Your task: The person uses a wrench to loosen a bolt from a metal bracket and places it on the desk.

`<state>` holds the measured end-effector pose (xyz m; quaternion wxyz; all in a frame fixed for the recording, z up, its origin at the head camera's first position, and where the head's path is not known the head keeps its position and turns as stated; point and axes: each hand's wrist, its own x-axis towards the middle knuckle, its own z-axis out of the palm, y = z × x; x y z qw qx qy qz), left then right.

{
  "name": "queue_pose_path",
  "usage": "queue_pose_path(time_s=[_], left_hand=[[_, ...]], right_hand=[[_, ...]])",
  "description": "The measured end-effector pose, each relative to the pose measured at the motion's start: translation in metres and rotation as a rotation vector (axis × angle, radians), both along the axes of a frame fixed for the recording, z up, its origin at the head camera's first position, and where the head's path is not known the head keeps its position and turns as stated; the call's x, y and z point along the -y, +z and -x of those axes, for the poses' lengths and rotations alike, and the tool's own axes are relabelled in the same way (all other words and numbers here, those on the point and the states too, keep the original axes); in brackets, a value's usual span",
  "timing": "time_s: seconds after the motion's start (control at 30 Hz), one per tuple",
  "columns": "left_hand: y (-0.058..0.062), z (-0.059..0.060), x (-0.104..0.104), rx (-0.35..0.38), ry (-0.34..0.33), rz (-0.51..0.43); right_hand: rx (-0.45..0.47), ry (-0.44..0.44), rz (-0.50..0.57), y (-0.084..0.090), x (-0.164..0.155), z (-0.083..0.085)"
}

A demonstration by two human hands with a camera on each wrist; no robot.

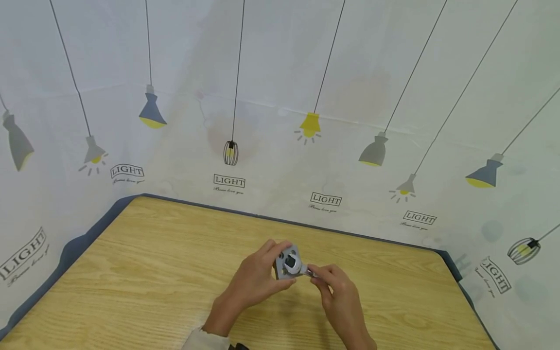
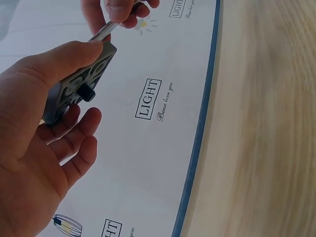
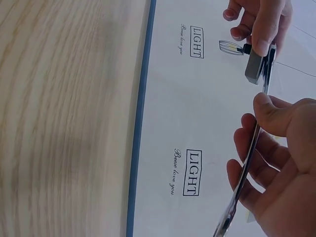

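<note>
My left hand point(image 1: 253, 279) grips a grey metal block point(image 3: 254, 68) with holes in it, thumb and fingers at its edges, raised above the table. A silver wrench point(image 1: 305, 270) is pinched by my right hand point(image 1: 343, 296) along its handle. The wrench's head lies against the block's face, around a dark bolt or nut point(image 1: 290, 261); how tightly it fits cannot be seen. On the block's other side, in the left wrist view, a black threaded-looking stub point(image 2: 86, 92) sticks out. The long wrench handle point(image 3: 239, 190) runs past my right fingers in the right wrist view.
A wooden table point(image 1: 175, 253) lies beneath both hands. Around it hangs a pale cloth point(image 1: 271, 160) printed with lamps and the word LIGHT. A dark blue edge point(image 1: 350, 234) borders the tabletop at the back and sides.
</note>
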<state>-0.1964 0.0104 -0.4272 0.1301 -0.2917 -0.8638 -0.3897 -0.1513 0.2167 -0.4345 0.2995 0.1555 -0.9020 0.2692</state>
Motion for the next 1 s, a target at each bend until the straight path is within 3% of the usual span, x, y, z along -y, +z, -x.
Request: queue_pose_path(time_s=[0.23,0.5,0.8,1.0], left_hand=[[0.0024,-0.0002,0.0045,0.044,-0.073,0.016],[0.0046,-0.0007,0.0096,0.079,-0.125,0.042],[0.0043,0.0000,0.0098,0.085,-0.135,0.033],[0.0040,0.0002,0.0078,0.059,-0.100,0.004]], right_hand=[[-0.091,0.038,-0.043,-0.0014,-0.0051,0.0037],[-0.042,0.038,-0.054,0.0007,-0.0051,0.0036],[-0.060,0.038,-0.064,0.0012,-0.0065,0.0033],[-0.076,0.027,-0.047,0.0019,-0.0070,0.0029]])
